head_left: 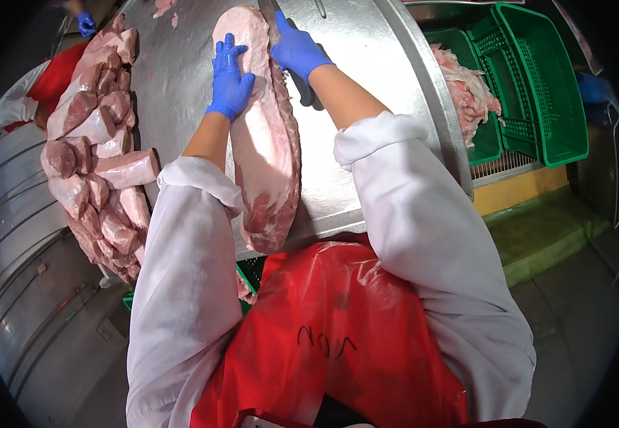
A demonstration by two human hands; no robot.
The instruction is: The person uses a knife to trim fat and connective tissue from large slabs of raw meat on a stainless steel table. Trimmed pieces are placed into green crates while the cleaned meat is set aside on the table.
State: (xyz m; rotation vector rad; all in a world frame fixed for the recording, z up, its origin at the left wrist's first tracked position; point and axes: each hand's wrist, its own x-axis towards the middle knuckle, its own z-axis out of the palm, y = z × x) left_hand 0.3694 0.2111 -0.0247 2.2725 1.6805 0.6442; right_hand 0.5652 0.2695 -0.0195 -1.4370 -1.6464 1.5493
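Observation:
A long slab of pale pork loin (266, 157) with a fat layer lies lengthwise on the steel table in front of me. My left hand (231, 82), in a blue glove, rests flat on its upper part with the fingers spread. Beside the slab's far right edge, my right hand (298, 51), also gloved in blue, is closed round a knife (269, 8). The index finger stretches forward along the blade, which points away from me; the tip is cut off by the frame. Under my right wrist, a dark object (303, 91) lies on the table, partly hidden.
A long pile of pork pieces (99, 157) lines the left of the steel table (366, 64). Green perforated crates (548, 93) stand at the right, one holding pale trimmings (470, 93). At the far left is another person in a red apron (59, 75), with a blue-gloved hand (86, 24).

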